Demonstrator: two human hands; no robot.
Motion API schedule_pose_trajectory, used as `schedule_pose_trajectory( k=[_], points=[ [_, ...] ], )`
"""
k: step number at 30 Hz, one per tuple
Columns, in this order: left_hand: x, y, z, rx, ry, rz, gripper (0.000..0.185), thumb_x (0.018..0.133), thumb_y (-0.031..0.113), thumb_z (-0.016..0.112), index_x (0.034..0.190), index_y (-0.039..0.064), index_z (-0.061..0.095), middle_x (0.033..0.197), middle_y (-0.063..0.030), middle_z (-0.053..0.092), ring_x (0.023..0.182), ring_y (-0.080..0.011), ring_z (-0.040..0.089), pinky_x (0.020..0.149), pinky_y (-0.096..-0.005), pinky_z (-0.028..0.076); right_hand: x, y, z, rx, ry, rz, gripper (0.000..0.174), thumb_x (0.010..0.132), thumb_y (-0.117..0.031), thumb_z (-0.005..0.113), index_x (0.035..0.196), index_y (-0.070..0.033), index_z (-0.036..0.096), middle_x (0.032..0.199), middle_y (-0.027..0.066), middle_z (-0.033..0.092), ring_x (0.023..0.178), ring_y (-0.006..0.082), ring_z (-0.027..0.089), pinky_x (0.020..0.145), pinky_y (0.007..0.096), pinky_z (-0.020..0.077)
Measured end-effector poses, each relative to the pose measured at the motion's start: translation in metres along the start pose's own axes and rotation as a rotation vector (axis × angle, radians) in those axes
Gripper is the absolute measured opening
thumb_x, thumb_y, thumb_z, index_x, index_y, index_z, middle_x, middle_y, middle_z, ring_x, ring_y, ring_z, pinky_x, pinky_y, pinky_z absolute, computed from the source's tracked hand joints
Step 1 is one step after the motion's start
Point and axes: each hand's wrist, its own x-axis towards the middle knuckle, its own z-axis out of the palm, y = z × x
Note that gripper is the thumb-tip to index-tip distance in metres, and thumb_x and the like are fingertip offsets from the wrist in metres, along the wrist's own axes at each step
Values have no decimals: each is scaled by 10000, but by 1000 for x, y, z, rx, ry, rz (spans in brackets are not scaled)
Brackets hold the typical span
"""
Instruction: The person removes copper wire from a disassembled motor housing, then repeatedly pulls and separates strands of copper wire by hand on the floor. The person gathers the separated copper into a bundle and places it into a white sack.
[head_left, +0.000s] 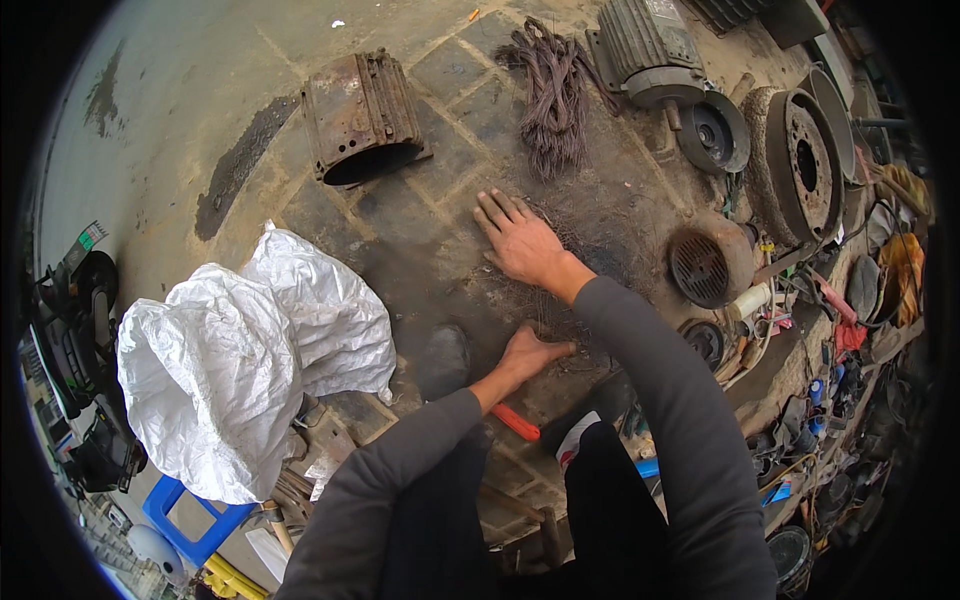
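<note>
My right hand (521, 238) is flat, palm down and fingers extended, low over the dirty paving (442, 199). Fine dark wire strands (600, 232) lie scattered beside it. Nearer to me, my left hand (531, 354) is low over the ground with its thumb stretched to the right; its other fingers are mostly hidden. No object shows in either hand. Below the left wrist lies a red handle (516, 421), partly covered by the sleeve. Beyond the right hand rests a tied bundle of dark wire (553, 101).
A rusty ribbed motor housing (367, 116) stands far left, a white woven sack (217, 375) nearer, above a blue plastic stool (199, 536). To the right are an electric motor (656, 52), a wheel rim (806, 161), a slotted motor cover (705, 262) and piled scrap (817, 420).
</note>
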Motion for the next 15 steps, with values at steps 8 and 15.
schedule_pose_trajectory(
  k=[8,15],
  points=[
    [-1,-5,11,163,155,78,775,705,338,893,1271,-80,567,1228,-294,695,1213,-402,668,1036,-437,516,-128,7,11,280,142,17,464,1012,-289,615,1380,-6,619,1540,190,515,1430,381,463,1200,475,372],
    [-5,3,13,232,214,60,757,726,367,890,1258,-84,595,1149,-269,720,1104,-372,703,966,-425,537,-85,53,-16,316,267,494,441,965,-254,662,1289,44,644,1427,245,572,1285,427,544,1113,498,430]
  ],
)
